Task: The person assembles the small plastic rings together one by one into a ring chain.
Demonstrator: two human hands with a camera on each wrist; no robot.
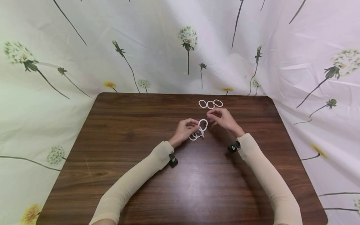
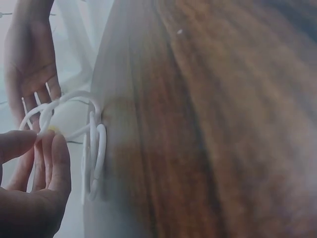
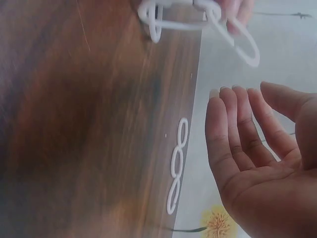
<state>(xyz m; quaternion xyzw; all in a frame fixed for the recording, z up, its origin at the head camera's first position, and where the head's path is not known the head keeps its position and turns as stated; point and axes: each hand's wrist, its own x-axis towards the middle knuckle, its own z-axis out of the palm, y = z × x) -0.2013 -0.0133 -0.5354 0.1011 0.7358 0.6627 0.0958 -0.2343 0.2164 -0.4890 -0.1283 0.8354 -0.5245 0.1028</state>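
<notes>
My left hand [image 1: 185, 129] pinches one oval white plastic ring, part of a short chain of white rings [image 1: 203, 120], between thumb and fingertips. In the left wrist view, the other linked rings [image 2: 101, 148] hang from the pinched one down by the tabletop. My right hand [image 1: 224, 119] is just right of the chain, fingers gently bent, with nothing in its grasp. In the right wrist view its fingertips [image 3: 216, 106] are apart from the nearest ring [image 3: 253, 60], and the palm shows bare.
Behind my right hand, a row of three joined white rings [image 1: 206, 104] lies near the far edge of the dark wooden table [image 1: 135, 187]. White cloth [image 1: 157, 47] with printed flowers hangs behind and around the table. Each wrist carries a small black camera [image 1: 173, 160].
</notes>
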